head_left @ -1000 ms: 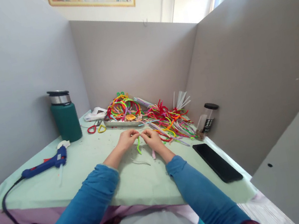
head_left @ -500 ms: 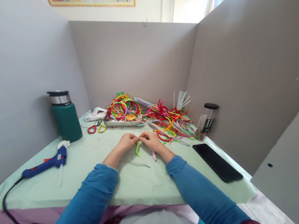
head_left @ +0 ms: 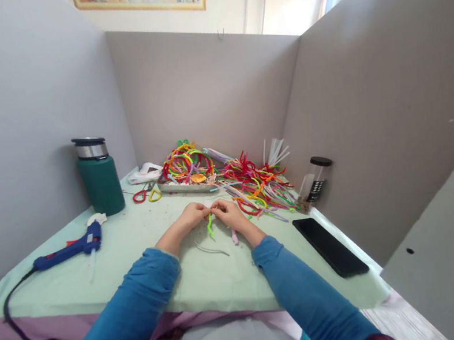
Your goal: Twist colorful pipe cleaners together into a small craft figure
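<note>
My left hand and my right hand meet fingertip to fingertip above the middle of the table. Between them they pinch a bright green pipe cleaner, whose bent end hangs down below the fingers. Its upper part is hidden by the fingertips. On the cloth just under my right wrist lies a small pink piece. A thin grey strand rests on the table nearer to me, between my forearms.
Behind my hands, a metal tray and a heap of coloured pipe cleaners spread out. At left stand a green bottle, scissors and a blue glue gun. A black phone and a clear container are at right.
The hanging end of the green pipe cleaner has shifted slightly to the right. Both hands stay in nearly the same place.
</note>
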`<state>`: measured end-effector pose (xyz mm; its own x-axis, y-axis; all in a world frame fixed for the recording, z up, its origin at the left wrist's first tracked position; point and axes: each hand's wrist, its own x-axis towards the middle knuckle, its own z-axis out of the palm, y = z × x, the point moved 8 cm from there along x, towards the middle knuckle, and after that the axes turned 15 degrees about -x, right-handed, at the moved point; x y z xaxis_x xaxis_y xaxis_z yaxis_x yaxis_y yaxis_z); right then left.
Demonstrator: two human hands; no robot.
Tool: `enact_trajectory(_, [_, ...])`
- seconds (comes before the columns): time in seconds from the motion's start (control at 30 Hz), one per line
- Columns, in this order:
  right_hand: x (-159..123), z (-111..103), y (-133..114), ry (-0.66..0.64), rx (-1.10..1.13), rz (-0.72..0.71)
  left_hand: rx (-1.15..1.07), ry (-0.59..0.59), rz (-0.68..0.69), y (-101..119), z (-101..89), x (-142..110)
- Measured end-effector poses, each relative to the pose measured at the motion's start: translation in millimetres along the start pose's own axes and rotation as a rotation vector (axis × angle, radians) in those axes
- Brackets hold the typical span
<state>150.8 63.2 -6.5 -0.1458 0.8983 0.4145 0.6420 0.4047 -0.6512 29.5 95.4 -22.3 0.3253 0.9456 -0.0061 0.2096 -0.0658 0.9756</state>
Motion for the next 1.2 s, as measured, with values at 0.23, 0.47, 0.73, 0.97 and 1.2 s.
enact_trajectory(0.23, [0.6,-0.4,2.1,0.016,-0.017,0.016,0.044,0.053,0.008,0.6,-2.8,-0.4])
enact_trajectory(0.47, [0.1,-0.2,1.6,0.007,-0.039,0.014,0.042,0.035,-0.002,2.6,-3.0,-2.7])
enact_trajectory(0.73, [0.2,-2.8,-0.1,0.021,-0.056,0.013,0.138,0.019,0.056,5.9,-0.9,-3.2])
enact_trajectory(0.97, [1.2,-1.6,3.0,0.016,-0.037,0.029,0.442,0.033,0.271,19.7,-2.0,-1.2])
enact_trajectory(1.2, [0.7,-2.0,1.3,0.022,-0.025,0.028,0.554,0.028,0.361,25.2,1.3,-5.9])
